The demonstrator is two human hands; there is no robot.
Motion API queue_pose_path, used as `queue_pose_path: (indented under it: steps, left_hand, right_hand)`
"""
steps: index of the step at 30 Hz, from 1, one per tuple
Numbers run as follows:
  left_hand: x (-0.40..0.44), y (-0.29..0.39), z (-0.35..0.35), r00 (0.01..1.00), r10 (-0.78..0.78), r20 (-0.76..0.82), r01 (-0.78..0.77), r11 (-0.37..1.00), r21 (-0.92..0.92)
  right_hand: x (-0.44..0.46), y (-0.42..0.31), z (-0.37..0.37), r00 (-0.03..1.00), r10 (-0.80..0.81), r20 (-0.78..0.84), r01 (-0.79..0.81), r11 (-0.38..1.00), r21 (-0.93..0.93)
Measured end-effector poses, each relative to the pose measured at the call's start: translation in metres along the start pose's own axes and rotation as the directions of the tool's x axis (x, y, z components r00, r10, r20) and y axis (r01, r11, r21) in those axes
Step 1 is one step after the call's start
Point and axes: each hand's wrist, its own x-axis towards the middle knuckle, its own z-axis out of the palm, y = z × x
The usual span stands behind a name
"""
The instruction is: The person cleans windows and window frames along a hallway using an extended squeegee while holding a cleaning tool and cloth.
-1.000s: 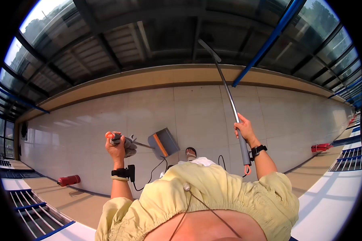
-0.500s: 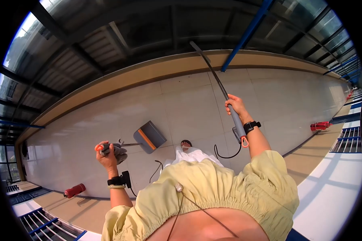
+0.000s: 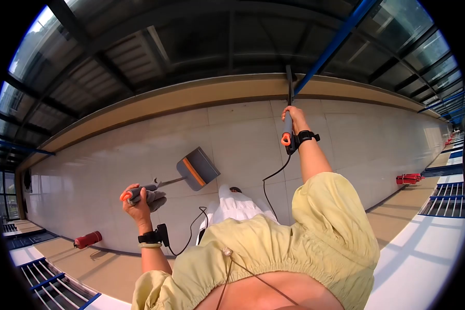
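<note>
My left hand is wrapped round the grey, orange-tipped top of a dustpan handle. The grey dustpan, with an orange stripe, hangs or rests over the floor in front of me; I cannot tell if it touches. A grey cloth-like bundle is against the fingers of that hand. Stretched out ahead, my right hand is closed round the grey handle of a long tool with an orange loop at its near end. Its dark far end reaches the ledge by the windows; its head cannot be made out.
A tan ledge runs under the dark windows, with a blue post beside the tool. Red fire extinguishers stand along the wall behind me. Black cables hang from my wrist straps. Grey tiles cover the floor.
My right hand has moved forward and slightly left, and the long tool now points more steeply away from me. The dustpan has shifted slightly up and right in view; my left hand keeps its grip.
</note>
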Motion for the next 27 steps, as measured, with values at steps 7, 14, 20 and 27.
queue_pose_path:
  steps: [7, 14, 20, 27]
  left_hand:
    - [0.000, -0.009, 0.000, 0.999, -0.041, -0.003, 0.041, 0.995, -0.088]
    - [0.004, -0.003, -0.006, 0.995, -0.095, -0.001, 0.095, 0.990, -0.101]
    - [0.011, -0.007, -0.013, 0.996, -0.062, -0.068, 0.052, 0.989, -0.136]
    - [0.000, 0.046, 0.008, 0.987, -0.088, -0.136, 0.091, 0.996, 0.017]
  right_hand:
    - [-0.080, 0.031, 0.045, 0.981, 0.155, 0.120, -0.115, 0.950, -0.292]
    - [-0.126, 0.052, 0.062, 0.926, 0.280, 0.253, -0.192, 0.927, -0.321]
    - [-0.078, 0.019, 0.056, 0.917, 0.266, 0.296, -0.114, 0.889, -0.444]
    - [0.032, 0.018, 0.139, 0.968, 0.169, 0.187, 0.023, 0.680, -0.733]
